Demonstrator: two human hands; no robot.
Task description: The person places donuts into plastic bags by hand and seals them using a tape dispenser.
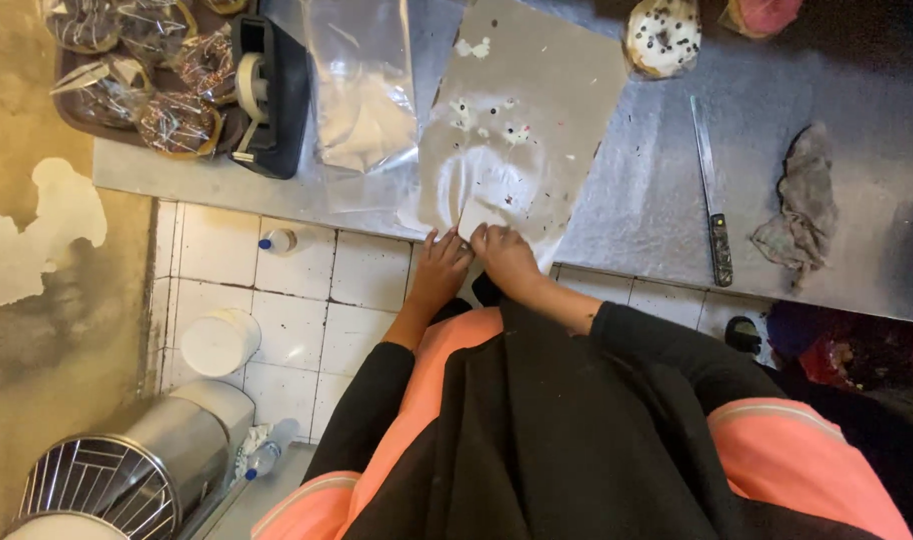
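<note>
While both hands sit together at the near edge of the tabletop point(657, 190), they pinch the bottom edge of a clear plastic sheet point(522, 130) smeared w/ white icing and a few sprinkles. Left hand point(442, 262) has fingers narrow, tips on the sheet's corner; right hand point(505, 255) is just beside it, fingers curled tight on the same edge, hands touching. Probably gripped that way so the thin film can be held at one spot w/o touching the sticky part, though whether it's one layer or a bag I can't tell.

From the sheet: at 9 o'clock lies a second clear bag point(362, 90), flat, near but apart. Further at 9 a black tape dispenser point(267, 95) stands at the edge of a brown tray of wrapped doughnuts point(147, 70), handy for sealing, I'd judge. At 1 o'clock a white-iced doughnut w/ dark chips point(662, 35), a pink one point(767, 12) past it, both unwrapped. At 3 o'clock a long knife point(710, 185), blade pointing away, then a grey rag point(802, 205) at 3–4.

Below the tabletop, tiled wall point(297, 300); at 7–8 o'clock a small white bottle point(277, 241), a white lidded tub point(220, 342), a steel bin point(127, 470).
</note>
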